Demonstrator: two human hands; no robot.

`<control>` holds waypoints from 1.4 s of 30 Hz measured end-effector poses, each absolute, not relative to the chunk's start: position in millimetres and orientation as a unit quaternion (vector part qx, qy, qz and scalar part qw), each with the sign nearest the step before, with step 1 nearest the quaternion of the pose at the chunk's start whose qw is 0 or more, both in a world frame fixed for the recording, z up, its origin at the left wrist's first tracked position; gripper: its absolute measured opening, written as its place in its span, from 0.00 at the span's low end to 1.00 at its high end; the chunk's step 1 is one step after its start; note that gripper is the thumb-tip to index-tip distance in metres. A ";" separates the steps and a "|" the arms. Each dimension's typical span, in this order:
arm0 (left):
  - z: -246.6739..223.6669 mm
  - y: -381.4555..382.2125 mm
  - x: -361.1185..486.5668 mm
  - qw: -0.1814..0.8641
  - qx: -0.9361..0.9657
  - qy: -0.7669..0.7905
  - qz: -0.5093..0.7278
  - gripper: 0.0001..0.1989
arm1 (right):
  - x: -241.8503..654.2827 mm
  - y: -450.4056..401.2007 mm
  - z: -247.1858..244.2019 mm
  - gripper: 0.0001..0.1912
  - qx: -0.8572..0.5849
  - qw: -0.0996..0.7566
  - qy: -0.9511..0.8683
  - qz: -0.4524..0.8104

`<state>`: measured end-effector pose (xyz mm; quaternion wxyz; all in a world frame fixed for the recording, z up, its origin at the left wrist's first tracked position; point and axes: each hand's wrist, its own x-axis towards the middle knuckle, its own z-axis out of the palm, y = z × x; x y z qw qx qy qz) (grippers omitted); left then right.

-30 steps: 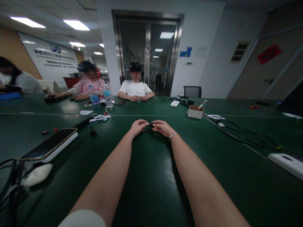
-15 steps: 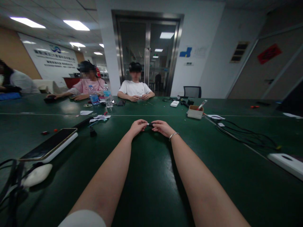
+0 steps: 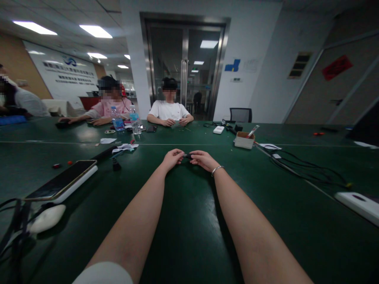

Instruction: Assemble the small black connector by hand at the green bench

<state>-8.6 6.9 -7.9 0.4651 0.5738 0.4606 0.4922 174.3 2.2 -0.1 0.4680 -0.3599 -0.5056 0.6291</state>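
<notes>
Both arms reach forward over the dark green table [image 3: 189, 221]. Between my fingertips is a small black object with a silvery end [image 3: 187, 156], too small to name. My left hand [image 3: 174, 158] pinches its silvery left end between thumb and fingers. On the other side, my right hand [image 3: 204, 159], with a silver bracelet at the wrist, is closed on the dark right part. The fingers of both hands cover much of the object.
To the left lie a phone [image 3: 63, 179] on a white box, a white mouse-like object [image 3: 47, 219] and black cables. A small box [image 3: 244, 141] and more cables [image 3: 308, 163] are at the right. Water bottles [image 3: 135, 121] stand across the table, where people sit.
My hands stay nearly still, holding the small object; its silvery end looks slightly duller. At the far left, a person's head has shifted.
</notes>
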 end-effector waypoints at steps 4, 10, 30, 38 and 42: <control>-7.5 6.6 -8.5 0.470 0.574 0.459 0.489 0.12 | 174.0 1.2 0.6 0.09 -0.361 0.469 -0.504 0.629; -5.6 4.1 -9.0 0.464 0.585 0.461 0.480 0.11 | 174.6 2.9 -0.2 0.09 -0.360 0.466 -0.506 0.631; -4.5 1.1 -10.6 0.465 0.598 0.445 0.478 0.15 | 174.4 4.2 -1.6 0.09 -0.361 0.465 -0.505 0.631; -6.5 2.3 -10.1 0.450 0.601 0.445 0.488 0.14 | 174.0 3.8 -1.6 0.09 -0.361 0.468 -0.504 0.630; -6.0 2.2 -9.8 0.459 0.596 0.443 0.488 0.14 | 174.5 3.7 -1.6 0.08 -0.361 0.466 -0.506 0.630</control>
